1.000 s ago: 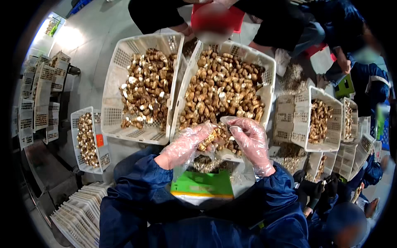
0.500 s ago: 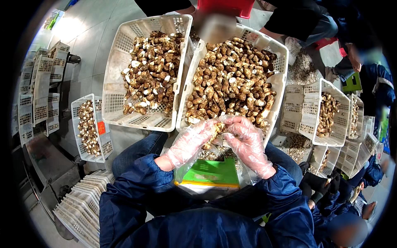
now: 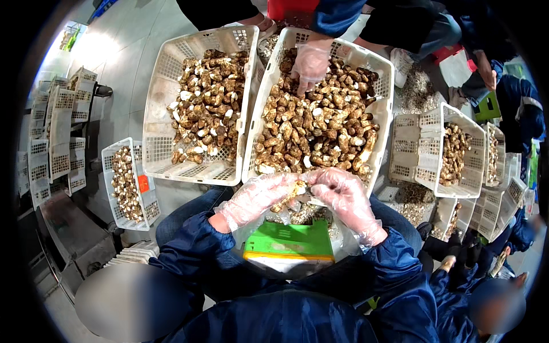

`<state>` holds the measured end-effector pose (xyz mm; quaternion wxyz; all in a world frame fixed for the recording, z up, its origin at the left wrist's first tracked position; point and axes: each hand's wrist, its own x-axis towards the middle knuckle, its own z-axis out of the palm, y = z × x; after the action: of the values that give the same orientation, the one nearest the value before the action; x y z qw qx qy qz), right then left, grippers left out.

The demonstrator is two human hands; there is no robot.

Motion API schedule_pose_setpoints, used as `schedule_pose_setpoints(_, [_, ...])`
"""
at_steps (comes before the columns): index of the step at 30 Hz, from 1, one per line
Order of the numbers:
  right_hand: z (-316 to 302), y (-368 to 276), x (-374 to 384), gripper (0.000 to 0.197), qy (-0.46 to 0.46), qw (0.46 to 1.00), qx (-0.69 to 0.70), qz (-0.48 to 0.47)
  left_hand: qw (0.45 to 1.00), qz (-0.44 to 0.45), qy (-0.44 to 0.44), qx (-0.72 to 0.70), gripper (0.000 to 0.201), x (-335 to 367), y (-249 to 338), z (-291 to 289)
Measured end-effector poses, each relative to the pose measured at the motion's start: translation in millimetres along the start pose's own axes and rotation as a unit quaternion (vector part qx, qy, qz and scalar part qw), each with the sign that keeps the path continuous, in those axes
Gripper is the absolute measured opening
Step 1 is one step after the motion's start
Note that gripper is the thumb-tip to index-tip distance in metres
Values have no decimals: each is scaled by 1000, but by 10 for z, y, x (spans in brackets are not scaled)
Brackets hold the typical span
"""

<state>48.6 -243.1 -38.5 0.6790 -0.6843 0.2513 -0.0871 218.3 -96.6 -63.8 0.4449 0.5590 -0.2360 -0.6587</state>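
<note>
In clear plastic gloves, my hands meet just over the near rim of the right-hand white crate (image 3: pixel 388 91), which is full of brown-and-white mushrooms (image 3: pixel 320 123). My left hand (image 3: pixel 254 201) grips one stubby pale-brown mushroom (image 3: pixel 290 198). Close beside it, my right hand (image 3: pixel 343 197) is closed in a pinch; what its fingers hold is hidden. Below both hands, between my knees, sits a green box (image 3: pixel 289 237) with a yellow edge. Light-coloured trimmings (image 3: pixel 309 214) lie just beyond it.
Another white crate (image 3: pixel 157 120) of mushrooms stands to the left. A co-worker's gloved hand (image 3: pixel 311 64) reaches into the right crate's far end. A small basket (image 3: pixel 137 211) of mushrooms stands at far left. More crates (image 3: pixel 457 188) and seated people are on the right; a blurred head (image 3: pixel 134 300) is lower left.
A co-worker's gloved hand has come into the far part of the right crate. A blurred head has appeared at lower left. My hands stay together, shifted slightly downward with the mushroom.
</note>
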Motion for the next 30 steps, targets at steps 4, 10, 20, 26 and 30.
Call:
schedule_pose_setpoints(4, [-77,53,-9,5,1,981,149,125,998,26,15,60,35,20,-15,-2])
schedule_pose_setpoints(10, [61,-2,-33,3,50,996,46,56,1000,-1,7,29,34,22,104,116])
schedule_pose_setpoints(20, [85,141,-2,4,61,994,66,69,981,135,55,131,34,40,196,205])
schedule_pose_setpoints(26, [-24,157,1,8,35,964,244,103,977,156,63,134,35,60,186,188])
schedule_pose_setpoints(30, [61,114,-9,9,53,988,115,84,942,194,70,265,36,99,158,170])
